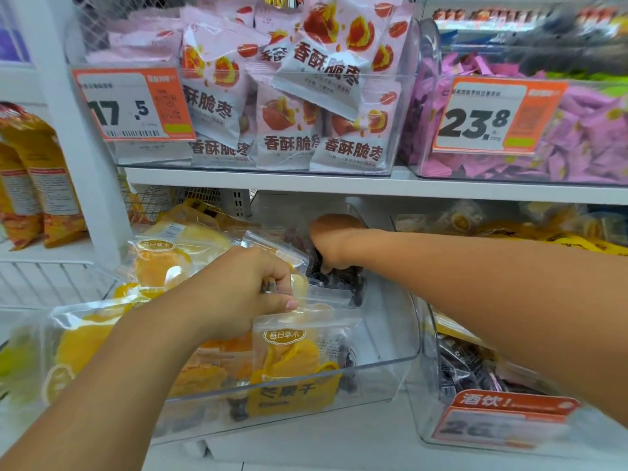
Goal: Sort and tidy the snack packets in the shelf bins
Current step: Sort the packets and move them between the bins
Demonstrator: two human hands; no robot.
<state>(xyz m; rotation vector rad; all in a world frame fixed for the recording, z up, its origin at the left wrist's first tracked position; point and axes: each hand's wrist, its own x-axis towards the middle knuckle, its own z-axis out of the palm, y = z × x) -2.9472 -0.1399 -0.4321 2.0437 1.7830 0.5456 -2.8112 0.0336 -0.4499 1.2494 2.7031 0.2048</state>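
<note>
Orange price tags (132, 105) reading 17.5 and 23.8 (496, 117); white shelf board (339, 183).

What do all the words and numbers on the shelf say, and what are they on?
"17.5": left price tag
"23.8": right price tag
"香酥脆枣": pink packets
"每日草木": yellow fruit packet, top held by the left hand
"酒饮!": bottom orange tag; its price is blurred
Small print and barcodes: too small to read
</note>
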